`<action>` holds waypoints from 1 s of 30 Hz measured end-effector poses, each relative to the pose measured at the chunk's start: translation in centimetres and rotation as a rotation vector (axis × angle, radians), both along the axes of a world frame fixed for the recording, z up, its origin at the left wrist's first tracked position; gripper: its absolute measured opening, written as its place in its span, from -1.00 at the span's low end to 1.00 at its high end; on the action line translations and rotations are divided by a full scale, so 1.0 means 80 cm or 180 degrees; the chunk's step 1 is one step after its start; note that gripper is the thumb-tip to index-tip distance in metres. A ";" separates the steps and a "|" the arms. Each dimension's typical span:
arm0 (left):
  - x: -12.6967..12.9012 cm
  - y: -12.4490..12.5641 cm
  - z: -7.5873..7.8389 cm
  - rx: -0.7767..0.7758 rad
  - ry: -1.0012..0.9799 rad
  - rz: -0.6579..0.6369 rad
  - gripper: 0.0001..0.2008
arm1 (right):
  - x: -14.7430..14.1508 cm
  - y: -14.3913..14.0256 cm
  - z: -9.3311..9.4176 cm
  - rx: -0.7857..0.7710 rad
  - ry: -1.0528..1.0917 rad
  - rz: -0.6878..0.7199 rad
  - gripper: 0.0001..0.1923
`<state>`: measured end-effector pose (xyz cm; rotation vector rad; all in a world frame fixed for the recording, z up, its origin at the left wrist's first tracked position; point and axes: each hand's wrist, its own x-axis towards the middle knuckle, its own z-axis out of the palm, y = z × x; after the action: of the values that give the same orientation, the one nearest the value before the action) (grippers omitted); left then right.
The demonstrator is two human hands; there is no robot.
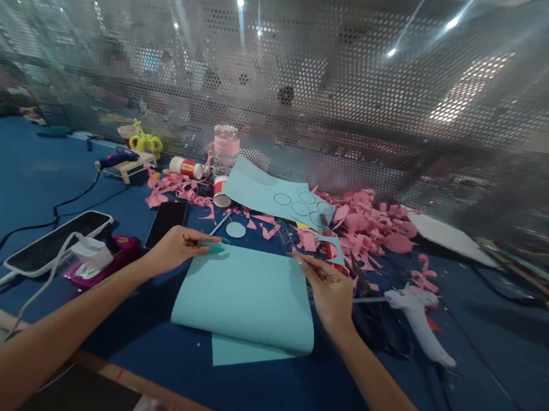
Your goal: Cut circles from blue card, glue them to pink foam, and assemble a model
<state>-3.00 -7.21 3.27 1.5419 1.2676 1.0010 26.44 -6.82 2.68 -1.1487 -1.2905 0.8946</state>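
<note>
A light blue sheet of paper (248,294) lies on the blue table, bent over on itself with a rounded fold at the near side. Part of its lower layer sticks out beneath the fold. My left hand (179,248) pinches the far left corner, with the fingertips partly hidden by the paper. At the far right corner, my right hand (327,289) grips the same sheet between thumb and fingers. Just beyond the far edge lies a small light blue paper circle (236,229). Farther back, another light blue sheet (275,196) has several circles drawn on it.
Pink paper scraps (358,221) are heaped behind the right hand. A white glue gun (424,319) lies at right with its cord. On the left are a black phone (167,220), a power strip (59,242) and cables. A pink-topped bottle (225,151) stands before the perforated metal screen (289,63).
</note>
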 end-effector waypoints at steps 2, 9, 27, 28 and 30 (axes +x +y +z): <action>-0.001 0.001 0.000 0.0036 0.0040 -0.0046 -0.59 | 0.000 0.001 0.000 -0.0001 -0.0005 -0.0024 -0.76; -0.001 0.000 0.000 0.0003 0.0077 -0.0102 -0.61 | -0.001 0.001 0.000 0.0033 -0.0056 -0.0071 -0.76; -0.016 0.019 0.012 0.0197 0.0345 0.0122 -0.69 | -0.008 0.025 -0.003 0.0107 -0.0232 -0.0239 -0.68; -0.018 0.024 0.020 0.0284 0.0305 0.0210 -0.69 | -0.013 0.032 0.005 0.0185 -0.0205 -0.0296 -0.69; -0.020 0.030 0.045 0.0626 0.0208 0.0392 -0.72 | -0.023 0.047 0.030 0.0320 -0.0131 -0.0381 -0.73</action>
<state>-4.61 -4.81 6.88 1.6733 1.3559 1.1922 24.57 -3.06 5.10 -1.1576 -1.2718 0.7138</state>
